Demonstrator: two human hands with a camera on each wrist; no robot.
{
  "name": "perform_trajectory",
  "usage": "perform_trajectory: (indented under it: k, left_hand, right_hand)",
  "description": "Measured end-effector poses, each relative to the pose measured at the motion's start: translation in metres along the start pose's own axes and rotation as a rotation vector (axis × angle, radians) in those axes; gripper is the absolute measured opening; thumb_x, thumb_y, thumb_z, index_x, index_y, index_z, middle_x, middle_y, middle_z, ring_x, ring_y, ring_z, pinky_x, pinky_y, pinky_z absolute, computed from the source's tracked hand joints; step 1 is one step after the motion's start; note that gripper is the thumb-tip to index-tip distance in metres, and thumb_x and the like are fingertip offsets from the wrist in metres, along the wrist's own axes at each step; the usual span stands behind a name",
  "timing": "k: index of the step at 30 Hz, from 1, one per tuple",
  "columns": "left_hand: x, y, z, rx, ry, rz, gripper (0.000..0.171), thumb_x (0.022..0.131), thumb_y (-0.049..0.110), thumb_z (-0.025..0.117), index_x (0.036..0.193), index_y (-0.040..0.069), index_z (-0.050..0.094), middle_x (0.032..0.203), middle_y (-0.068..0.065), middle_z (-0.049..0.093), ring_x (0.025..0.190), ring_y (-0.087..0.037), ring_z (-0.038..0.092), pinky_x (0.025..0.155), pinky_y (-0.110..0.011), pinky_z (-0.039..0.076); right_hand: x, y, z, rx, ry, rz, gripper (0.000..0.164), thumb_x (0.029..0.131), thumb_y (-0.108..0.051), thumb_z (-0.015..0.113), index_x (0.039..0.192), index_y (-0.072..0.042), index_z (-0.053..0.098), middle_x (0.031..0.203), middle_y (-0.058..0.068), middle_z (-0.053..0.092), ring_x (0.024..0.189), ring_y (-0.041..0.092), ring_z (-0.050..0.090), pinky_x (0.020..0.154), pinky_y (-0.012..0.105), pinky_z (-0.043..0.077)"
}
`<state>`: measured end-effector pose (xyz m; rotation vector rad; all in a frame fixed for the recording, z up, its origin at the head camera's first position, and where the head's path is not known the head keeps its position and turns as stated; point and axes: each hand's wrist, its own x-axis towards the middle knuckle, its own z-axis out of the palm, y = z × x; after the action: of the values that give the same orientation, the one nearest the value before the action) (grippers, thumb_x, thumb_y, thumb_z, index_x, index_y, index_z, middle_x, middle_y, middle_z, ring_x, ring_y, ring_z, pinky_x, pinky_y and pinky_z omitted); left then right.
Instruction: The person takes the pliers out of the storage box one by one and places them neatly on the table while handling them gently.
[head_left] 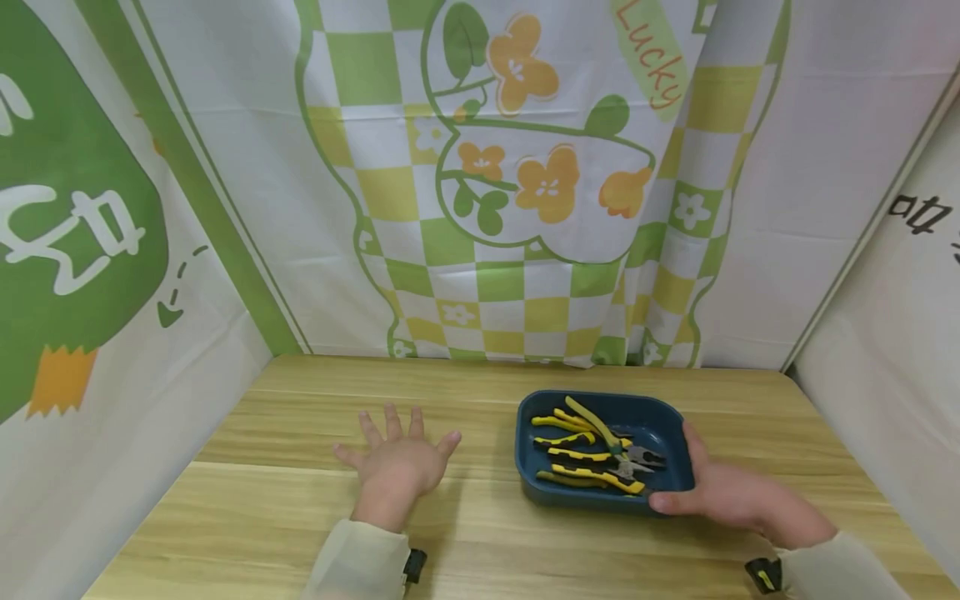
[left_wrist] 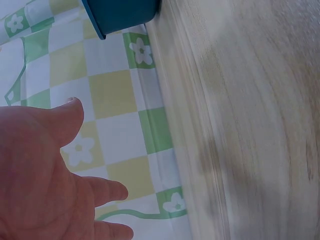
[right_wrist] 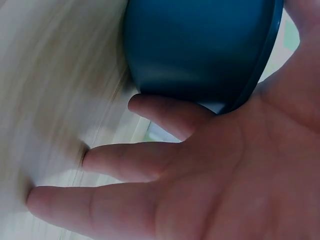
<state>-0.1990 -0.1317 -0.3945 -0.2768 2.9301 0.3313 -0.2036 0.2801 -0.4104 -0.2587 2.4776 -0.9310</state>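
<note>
A dark blue plastic box (head_left: 528,492) with rounded corners sits on the table, holding several yellow-and-black pliers (head_left: 588,457) in a loose heap. My right hand (head_left: 731,493) grips the box's right end, thumb at the near corner and a finger along the side. In the right wrist view, a finger touches the box wall (right_wrist: 195,50), while two others extend with their tips at the tabletop. My left hand (head_left: 402,467) is spread wide over the table, left of the box, and holds nothing. The left wrist view catches its thumb and two fingertips (left_wrist: 112,191).
The wooden table (head_left: 300,417) has a light grain. Behind it hangs a white curtain (head_left: 525,287) with green and yellow checks and flowers. Printed cloth walls (head_left: 172,375) stand at both sides. Each wrist carries a black strap piece (head_left: 415,566).
</note>
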Motion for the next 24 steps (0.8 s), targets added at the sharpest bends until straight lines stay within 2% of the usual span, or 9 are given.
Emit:
perform_trajectory:
  k: [5, 9, 13, 21, 24]
  left_hand:
    - [-0.001, -0.002, 0.000, 0.008, 0.003, -0.017, 0.091, 0.094, 0.077, 0.023, 0.160, 0.015, 0.023, 0.162, -0.023, 0.000, 0.139, -0.056, -0.016, 0.088, -0.086, -0.010]
    - [-0.002, -0.003, 0.000, 0.000, -0.002, -0.018, 0.090, 0.094, 0.076, 0.024, 0.160, 0.014, 0.023, 0.162, -0.023, 0.000, 0.139, -0.055, -0.017, 0.088, -0.086, -0.011]
    - [-0.003, -0.005, 0.000, -0.004, -0.008, -0.015, 0.091, 0.094, 0.077, 0.024, 0.160, 0.014, 0.023, 0.162, -0.023, -0.001, 0.139, -0.055, -0.018, 0.087, -0.085, -0.012]
    - [-0.002, -0.009, 0.003, -0.006, -0.003, -0.015, 0.094, 0.092, 0.079, 0.021, 0.160, 0.013, 0.023, 0.162, -0.024, -0.001, 0.138, -0.054, -0.020, 0.086, -0.084, -0.015]
    - [-0.002, -0.010, 0.003, -0.007, 0.004, -0.016, 0.095, 0.092, 0.079, 0.020, 0.160, 0.013, 0.023, 0.162, -0.024, -0.001, 0.139, -0.054, -0.019, 0.087, -0.085, -0.015]
  right_hand:
    - [0.001, -0.006, 0.008, -0.015, 0.009, 0.005, 0.133, 0.086, -0.048, 0.076, 0.146, 0.006, -0.030, 0.119, 0.042, 0.055, 0.097, 0.031, 0.064, 0.096, 0.058, 0.041]
    - [0.000, -0.011, 0.013, -0.002, 0.007, -0.004, 0.133, 0.086, -0.048, 0.076, 0.145, 0.007, -0.030, 0.125, 0.047, 0.048, 0.098, 0.033, 0.063, 0.095, 0.058, 0.042]
    - [-0.002, -0.016, 0.019, 0.007, 0.010, -0.008, 0.133, 0.086, -0.048, 0.077, 0.146, 0.008, -0.029, 0.132, 0.051, 0.037, 0.107, 0.038, 0.060, 0.098, 0.060, 0.040]
    - [-0.004, -0.022, 0.027, -0.015, 0.024, 0.005, 0.134, 0.084, -0.048, 0.078, 0.148, 0.008, -0.025, 0.123, 0.044, 0.052, 0.100, 0.032, 0.063, 0.096, 0.059, 0.042]
    - [-0.005, -0.025, 0.029, -0.019, 0.019, 0.004, 0.133, 0.084, -0.048, 0.078, 0.148, 0.009, -0.024, 0.124, 0.045, 0.051, 0.101, 0.032, 0.063, 0.095, 0.058, 0.043]
